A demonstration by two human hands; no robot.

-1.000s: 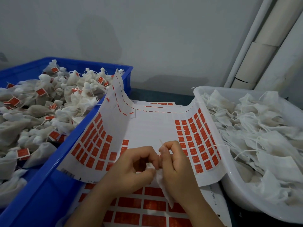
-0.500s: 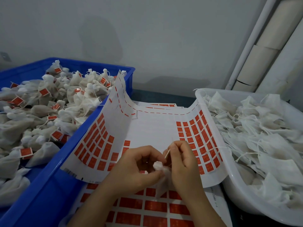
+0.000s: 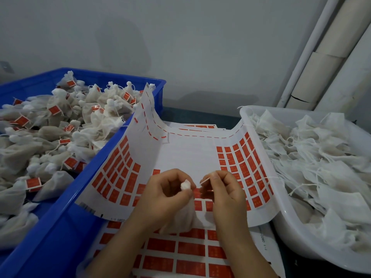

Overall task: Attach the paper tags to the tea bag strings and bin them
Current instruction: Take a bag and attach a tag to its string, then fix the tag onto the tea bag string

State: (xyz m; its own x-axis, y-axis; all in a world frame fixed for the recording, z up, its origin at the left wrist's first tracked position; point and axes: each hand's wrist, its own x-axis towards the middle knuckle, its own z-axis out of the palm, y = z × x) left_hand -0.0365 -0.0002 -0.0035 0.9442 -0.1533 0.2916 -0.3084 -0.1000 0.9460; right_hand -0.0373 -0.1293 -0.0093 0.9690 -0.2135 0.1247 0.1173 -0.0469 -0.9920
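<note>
Head camera looks down on both hands meeting over a curved tag sheet (image 3: 188, 155), which sags between a blue crate (image 3: 60, 227) on the left and a white tub (image 3: 291, 233) on the right. The left hand (image 3: 166, 189) has its fingers curled round the gathered neck of a tea bag (image 3: 180, 215), with the white tuft of the neck poking out above the thumb. The bag's long axis runs roughly toward and away from the person: neck at the far end, the limp body hanging nearer, between the two wrists, over the near edge of the sheet. The right hand (image 3: 222, 189) pinches the string (image 3: 204, 180) between thumb and forefinger; the short visible stretch slants up and to the right, away from the tuft (whether a tag is also in that pinch is not clear). A flat sheet (image 3: 190, 251) of larger red tags lies under the forearms. The crate holds tagged bags (image 3: 50, 137), each with a small red square; the tub holds plain white bags (image 3: 321, 157) with loose strings.
</note>
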